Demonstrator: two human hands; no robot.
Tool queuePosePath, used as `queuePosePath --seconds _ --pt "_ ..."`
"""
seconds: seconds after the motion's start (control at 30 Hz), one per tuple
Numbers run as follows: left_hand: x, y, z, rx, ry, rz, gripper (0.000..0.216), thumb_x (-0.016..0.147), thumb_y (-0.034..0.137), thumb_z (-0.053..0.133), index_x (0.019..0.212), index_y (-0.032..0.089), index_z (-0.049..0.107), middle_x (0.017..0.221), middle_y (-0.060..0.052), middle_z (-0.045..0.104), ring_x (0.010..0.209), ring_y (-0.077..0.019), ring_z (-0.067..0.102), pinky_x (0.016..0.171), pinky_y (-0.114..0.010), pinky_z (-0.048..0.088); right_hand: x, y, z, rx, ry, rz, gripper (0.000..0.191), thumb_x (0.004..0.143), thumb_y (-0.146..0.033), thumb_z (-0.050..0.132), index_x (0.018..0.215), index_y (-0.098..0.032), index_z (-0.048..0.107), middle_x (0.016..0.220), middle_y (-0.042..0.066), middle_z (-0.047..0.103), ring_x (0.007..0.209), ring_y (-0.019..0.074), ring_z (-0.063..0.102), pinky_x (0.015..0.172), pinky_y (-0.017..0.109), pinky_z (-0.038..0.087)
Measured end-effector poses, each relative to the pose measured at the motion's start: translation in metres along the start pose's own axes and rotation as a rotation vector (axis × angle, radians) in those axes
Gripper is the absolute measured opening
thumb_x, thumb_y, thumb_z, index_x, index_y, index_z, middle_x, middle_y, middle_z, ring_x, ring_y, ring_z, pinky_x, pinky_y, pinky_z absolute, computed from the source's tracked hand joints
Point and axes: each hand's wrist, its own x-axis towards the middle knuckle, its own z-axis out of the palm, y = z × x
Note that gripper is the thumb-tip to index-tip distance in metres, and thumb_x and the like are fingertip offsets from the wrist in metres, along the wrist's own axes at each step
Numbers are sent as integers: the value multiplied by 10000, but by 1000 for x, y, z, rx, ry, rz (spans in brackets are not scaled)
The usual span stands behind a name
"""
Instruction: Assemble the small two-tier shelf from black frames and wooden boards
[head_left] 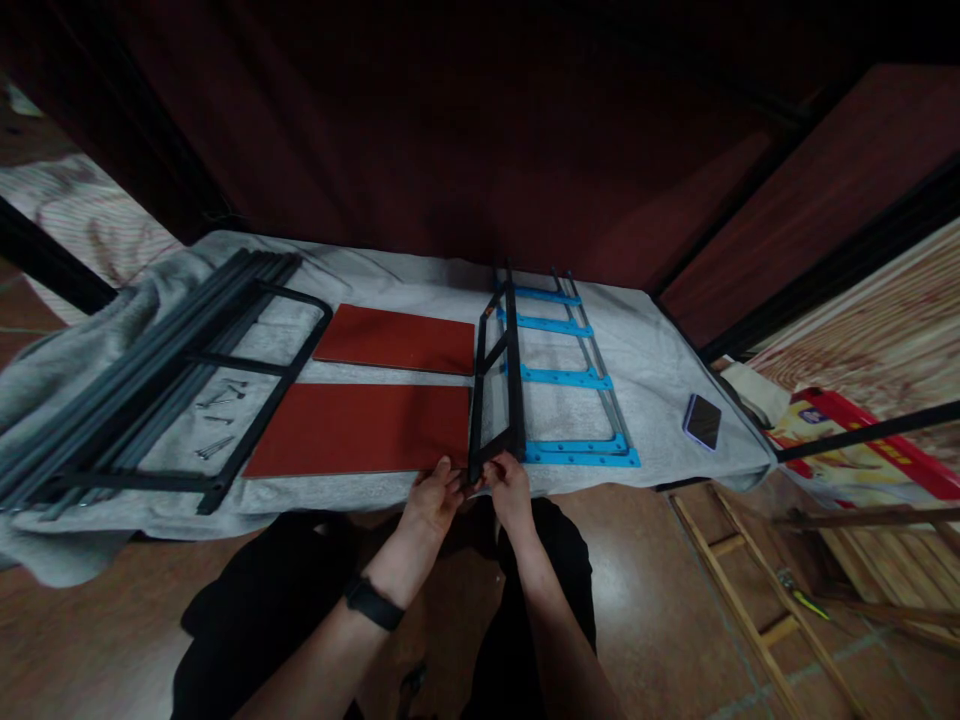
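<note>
Our forearms reach out from just below the view, a dark wristband on the left one, and both hands meet at the near end of the narrow black frame. The left hand curls its fingers round the frame's near corner. The right hand pinches the same corner from the other side, so both are closed on it. The frame stands on edge on the cloth-covered tabletop and runs away from us.

At far left lies a bundle of grey poles, with a wide black frame beside it. Two red panels lie flat between that frame and the narrow one. A blue-barred rack lies just right of the narrow frame. A phone sits near the right edge. Loose screws rest inside the wide frame.

We judge the assembly barely begun: the parts lie unjoined and the screws are unused.
</note>
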Motion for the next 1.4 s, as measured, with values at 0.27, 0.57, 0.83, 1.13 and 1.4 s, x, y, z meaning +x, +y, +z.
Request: queuePosePath --seconds 0.27,0.57,0.83,1.13,1.4 --pt "2 0 -1 -44 3 -22 118 892 71 512 818 161 520 702 -48 641 661 -197 679 704 -394 586 1 3 -2 -62 -26 -39 164 881 -301 439 880 -206 573 623 -26 588 539 135 586 537 231 454" --pt "5 -3 -3 -79 -3 -31 105 880 73 533 814 154 536 688 -43 623 650 -185 657 700 -375 580 -2 -6 0 -111 9 -45 179 925 -318 430 910 -206 569 608 -21 586 527 148 586 541 247 445" --pt "10 -6 -4 -45 13 -23 68 870 95 563 849 157 545 699 -31 636 643 -174 656 661 -324 560 -6 -19 3 -647 31 -78 285 1006 -302 347 905 -183 586 674 34 646 661 178 644 614 256 418" --pt "3 -7 -3 -33 33 8 94 886 88 524 846 172 517 719 -34 638 664 -178 663 624 -324 569 -4 -19 8 -792 100 -30 359 1006 -302 369 799 -182 637 661 87 677 621 188 655 577 259 410" --pt "0 -8 -3 -32 -15 32 82 885 93 522 861 168 545 704 -20 659 644 -166 666 677 -332 566 -5 -12 5 -601 124 -72 301 992 -312 378 873 -171 615 749 67 675 652 170 634 574 248 392"
